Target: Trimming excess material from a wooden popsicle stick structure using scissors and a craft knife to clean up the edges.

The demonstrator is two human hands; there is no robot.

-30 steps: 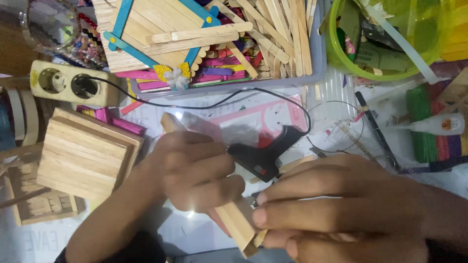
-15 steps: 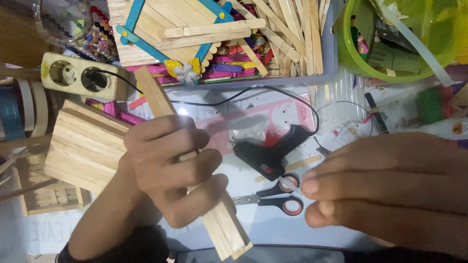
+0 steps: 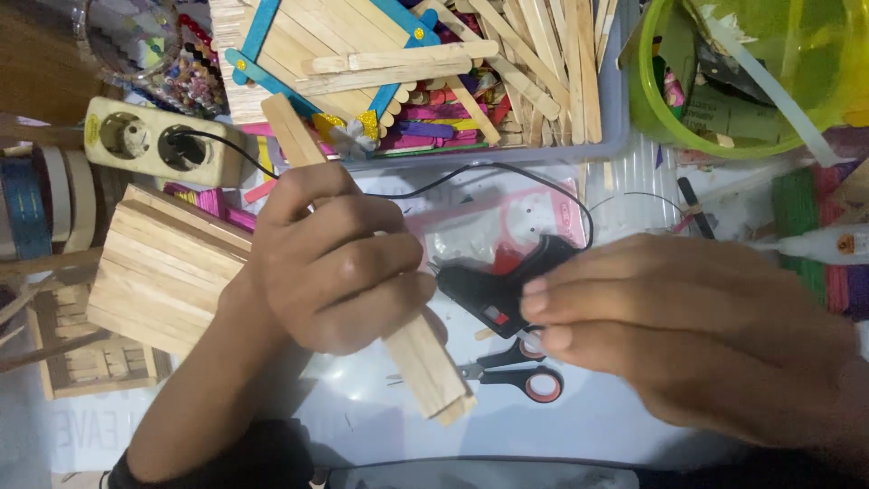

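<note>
At the far left, a beige power strip [image 3: 163, 143] lay with a black cord [image 3: 507, 174] plugged into it, and just nearer sat a flat panel of bare wooden sticks [image 3: 163, 272].

The left hand [image 3: 330, 258] had closed around a long stack of craft sticks [image 3: 425, 362]; its fingers [image 3: 362, 263] were curled tight over the middle of the stack. A second before, both hands had been pressed on this stack together, the right clamping its near end. That clamp was gone, which suggested the pressing was finished and the stack was being carried by one hand alone. The stack's long axis ran diagonally, from the far left, where a single stick end [image 3: 288, 127] poked out above the knuckles, down to the near right, where its squared end pointed toward the red-handled scissors [image 3: 520, 376] on the white surface [image 3: 597, 421].

The right hand [image 3: 697, 335] had moved to the black glue gun [image 3: 502, 285], its fingertips [image 3: 543, 312] pressed together and touching the gun's body. Whether they actually gripped it could not be told. The gun's nozzle pointed left, toward the stack.

Beyond, a grey tray of loose sticks [image 3: 615, 136] and a green bowl [image 3: 652, 118] lay on the far right.
</note>
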